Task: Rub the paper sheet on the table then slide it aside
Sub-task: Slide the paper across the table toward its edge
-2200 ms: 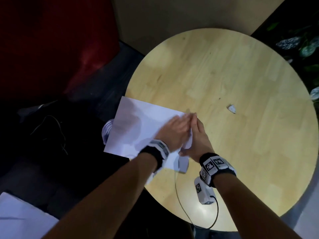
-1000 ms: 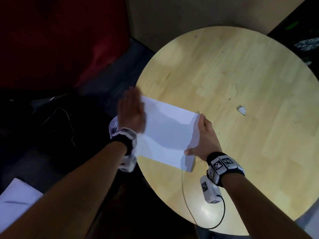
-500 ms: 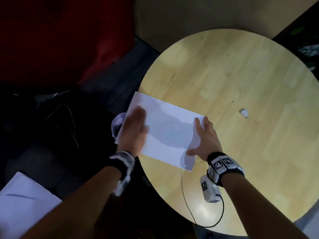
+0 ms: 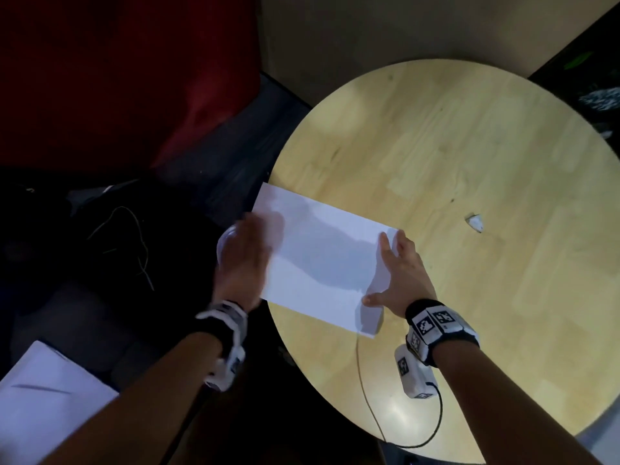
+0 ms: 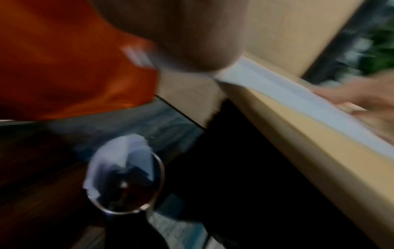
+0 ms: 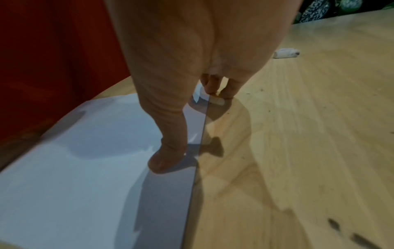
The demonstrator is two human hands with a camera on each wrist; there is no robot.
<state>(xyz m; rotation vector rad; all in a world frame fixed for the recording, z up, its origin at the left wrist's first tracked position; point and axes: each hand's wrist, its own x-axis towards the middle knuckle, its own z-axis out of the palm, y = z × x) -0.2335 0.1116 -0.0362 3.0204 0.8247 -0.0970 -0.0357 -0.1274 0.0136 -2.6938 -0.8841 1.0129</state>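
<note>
Paper (image 4: 322, 260): flat on the counter (image 4: 469, 162), 9 o'clock edge overhanging
Right hand (image 4: 401, 276): grip spread — pressing the paper's 3 o'clock edge
Left hand (image 4: 246, 260): blurred — grip spread flat at 9 o'clock end

A dim indoor sitting corner, most likely in a home or a lounge: a round pale-wood table (image 4: 453, 182) stands against a plain beige wall (image 4: 385, 31), with red fabric (image 4: 117, 78) (curtain or upholstery, too dark to tell) to one side, patterned houseplant leaves (image 6: 315, 10) at the far edge, and grey carpet (image 4: 235, 162) underfoot.
</note>
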